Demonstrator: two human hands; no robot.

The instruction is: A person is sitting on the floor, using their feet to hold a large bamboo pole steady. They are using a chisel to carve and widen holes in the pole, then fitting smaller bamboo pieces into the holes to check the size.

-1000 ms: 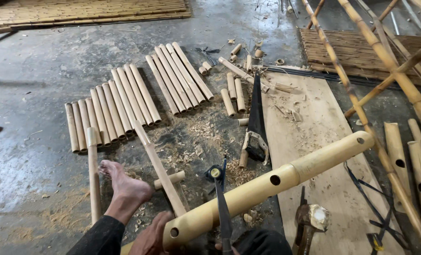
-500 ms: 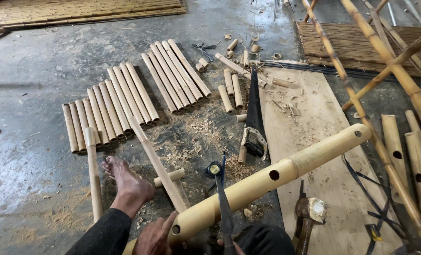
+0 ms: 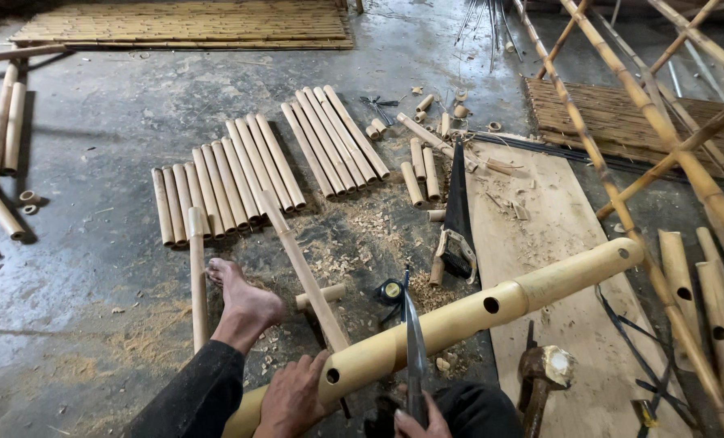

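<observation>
Sawdust-strewn concrete floor (image 3: 94,146): left hand (image 3: 293,397) clamps the holed bamboo pole (image 3: 492,308), right hand (image 3: 415,423) grips a blade (image 3: 415,349), apparently trimming a hole; steady, controlled pressure seems needed.

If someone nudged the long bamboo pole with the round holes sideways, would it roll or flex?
Probably roll: the bamboo pole is round and smooth, and only the left hand steadies its near end. It looks stiff, thick-walled and straight, so flexing seems unlikely. Being hollow, as its drilled holes suggest, it is likely light for its length. The right hand holds a blade against it.
</observation>
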